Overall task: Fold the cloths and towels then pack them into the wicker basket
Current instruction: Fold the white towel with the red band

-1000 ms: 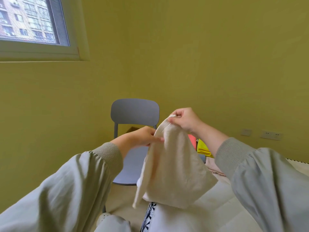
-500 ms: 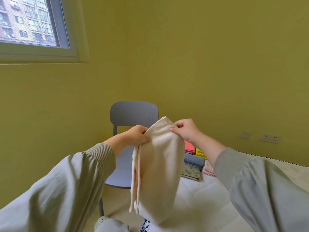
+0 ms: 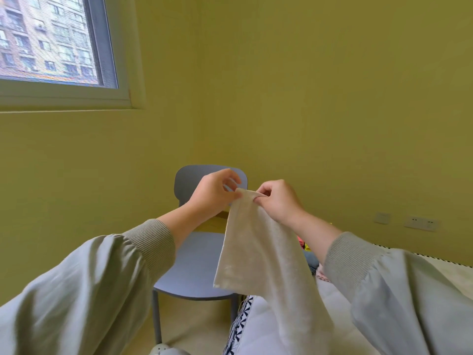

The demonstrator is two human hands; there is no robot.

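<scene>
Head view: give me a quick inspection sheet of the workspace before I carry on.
Surface: white quilted bed with a patterned edge, bottom right.
Job's things: cream cloth held up in the air, hanging down; coloured folded cloths on the bed, mostly hidden behind the right arm; wicker basket not seen.
Clutter: nothing seen.
Grippers: left hand and right hand both pinch the cloth's top edge.
Cables: nothing seen.
Surroundings: grey chair, yellow-green walls, window, wall sockets.

Two hands (image 3: 213, 197) (image 3: 277, 201), one cream cloth (image 3: 258, 254), one grey chair (image 3: 197, 265), one window (image 3: 51, 42), two wall sockets (image 3: 421, 222) (image 3: 382, 218).
</scene>
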